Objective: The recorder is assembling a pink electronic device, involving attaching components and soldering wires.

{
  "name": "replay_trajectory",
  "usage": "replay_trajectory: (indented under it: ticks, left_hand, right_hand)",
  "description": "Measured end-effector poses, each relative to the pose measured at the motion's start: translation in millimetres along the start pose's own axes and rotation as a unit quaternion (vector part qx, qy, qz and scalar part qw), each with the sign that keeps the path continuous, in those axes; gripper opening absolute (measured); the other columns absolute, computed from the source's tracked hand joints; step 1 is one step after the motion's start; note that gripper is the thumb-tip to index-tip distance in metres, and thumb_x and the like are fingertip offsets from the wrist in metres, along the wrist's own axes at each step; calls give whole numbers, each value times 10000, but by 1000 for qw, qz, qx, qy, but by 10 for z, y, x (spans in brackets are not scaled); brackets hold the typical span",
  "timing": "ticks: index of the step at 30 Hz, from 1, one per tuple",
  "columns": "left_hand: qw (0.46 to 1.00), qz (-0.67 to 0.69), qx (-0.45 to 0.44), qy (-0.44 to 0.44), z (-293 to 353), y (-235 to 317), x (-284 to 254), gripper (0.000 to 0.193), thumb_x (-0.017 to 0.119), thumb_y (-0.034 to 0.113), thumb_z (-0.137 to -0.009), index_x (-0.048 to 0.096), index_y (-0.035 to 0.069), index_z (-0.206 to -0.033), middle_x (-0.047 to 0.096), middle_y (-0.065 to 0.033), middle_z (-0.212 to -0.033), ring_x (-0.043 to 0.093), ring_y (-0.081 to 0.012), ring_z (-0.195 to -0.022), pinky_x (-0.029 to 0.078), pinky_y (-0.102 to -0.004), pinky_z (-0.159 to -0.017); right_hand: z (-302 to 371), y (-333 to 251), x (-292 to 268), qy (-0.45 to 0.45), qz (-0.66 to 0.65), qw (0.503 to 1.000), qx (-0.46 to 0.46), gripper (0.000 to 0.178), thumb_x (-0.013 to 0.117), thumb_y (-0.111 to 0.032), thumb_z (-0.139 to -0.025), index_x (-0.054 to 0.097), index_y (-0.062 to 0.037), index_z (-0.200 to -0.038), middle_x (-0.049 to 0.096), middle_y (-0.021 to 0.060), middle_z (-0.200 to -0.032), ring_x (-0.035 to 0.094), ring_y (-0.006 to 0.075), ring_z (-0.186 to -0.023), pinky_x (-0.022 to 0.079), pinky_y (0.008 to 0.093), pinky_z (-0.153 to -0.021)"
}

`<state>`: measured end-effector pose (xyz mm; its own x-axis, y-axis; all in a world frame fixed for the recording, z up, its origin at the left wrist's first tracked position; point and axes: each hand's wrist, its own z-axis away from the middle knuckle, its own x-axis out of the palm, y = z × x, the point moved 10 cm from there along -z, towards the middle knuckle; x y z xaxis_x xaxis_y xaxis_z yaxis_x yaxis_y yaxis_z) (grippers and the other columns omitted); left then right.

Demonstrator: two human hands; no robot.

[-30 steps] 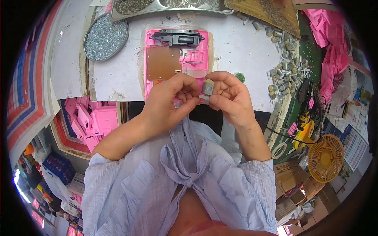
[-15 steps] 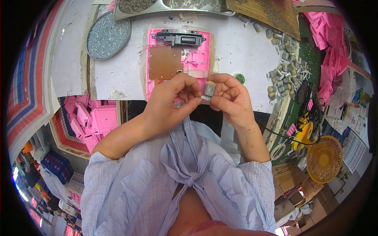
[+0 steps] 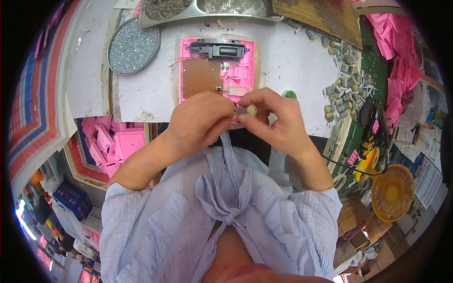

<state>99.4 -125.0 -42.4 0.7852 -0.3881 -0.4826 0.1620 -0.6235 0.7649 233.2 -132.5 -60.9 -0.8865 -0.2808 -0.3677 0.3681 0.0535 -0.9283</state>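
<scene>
White table [image 3: 302, 61] runs from 9 round to 2 o'clock, clock centred on the hands.

Progress: pink case [image 3: 251, 70] lies open at 11, looks part-built. Done, as far as shows: brown board [image 3: 200, 78] sits in its 9 o'clock half, long black part [image 3: 219, 49] across its 12 o'clock end. Left, my read: bays on its 3 o'clock side look unfilled, no cover on. Its 6 o'clock edge is mostly behind the hands; can't tell there.

Grip: right hand [image 3: 283, 122] has thumb and fingers clamped on a small motor [image 3: 251, 110], yellowish end showing, over the case's 5 o'clock corner. Left hand [image 3: 200, 120] has fingertips bunched close to the right's; whether they pinch anything, can't tell.

Counts, big to small:
- table: 1
- metal tray [image 3: 195, 12] at 12: 1, two compartments showing
- case: 1
- hands: 2
- loose pink parts [image 3: 130, 141] between 8 and 9: several, overlapping, no exact count
- board: 1, black part: 1
- green round thing [image 3: 289, 95] at 2: 1
- motors: 1 gripped; loose motors [image 3: 344, 89] at 3, dozens, heaped, uncountable
- metal bits [image 3: 133, 47] at 10, in 1 round dish [image 3: 127, 73]: far too many
</scene>
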Motion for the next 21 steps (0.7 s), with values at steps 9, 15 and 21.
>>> replay_trajectory:
  ticks: [9, 15, 21]
  left_hand:
    - [993, 98, -60, 16, 34, -105, -50, 227, 775, 26, -820, 639, 46, -1001, 676, -126, -1024, 667, -301, -908, 541, -382, -771]
    - [1000, -25, 5, 8, 59, 13, -42, 267, 793, 35, -804, 648, 53, -1027, 592, -142, -1151, 621, -309, -967, 534, -376, -781]
    - [998, 41, -33, 23, 10, -105, -58, 375, 851, 75, -726, 666, 57, -1051, 598, -128, -1134, 608, -307, -1000, 509, -392, -839]
  right_hand:
    - [137, -350, 14, 66, 63, 967, -239, 358, 785, 1, -733, 646, -75, -1054, 694, 78, -904, 673, 252, -755, 551, 348, -645]
    - [177, -365, 43, 49, 114, 964, -236, 377, 774, 3, -710, 639, -81, -1051, 676, 82, -888, 661, 270, -766, 548, 364, -664]
    - [214, -260, -40, 75, 112, 967, -216, 331, 774, 3, -719, 648, -68, -1017, 680, 80, -895, 666, 275, -772, 551, 361, -674]
